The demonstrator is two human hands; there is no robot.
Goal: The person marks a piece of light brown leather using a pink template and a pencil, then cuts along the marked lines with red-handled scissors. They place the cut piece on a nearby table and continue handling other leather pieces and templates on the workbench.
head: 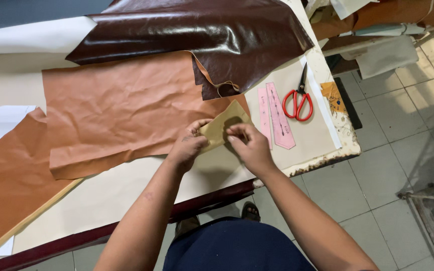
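A small tan card pattern piece (223,126) is pinched between both hands just above the table's near edge, tilted up so its face meets the person's eye. The left hand (189,145) grips its lower left corner between thumb and fingers; the right hand (247,145) clasps the right side, fingers curled over, possibly creasing it, though that is hard to tell. Beneath and to the left lies a light brown leather sheet (121,110), spread flat with its suede side up. A glossy dark brown hide (202,35) overlaps its far edge. Near the table's right edge rest two pink pattern strips (276,116) and red-handled scissors (298,100), within easy reach.
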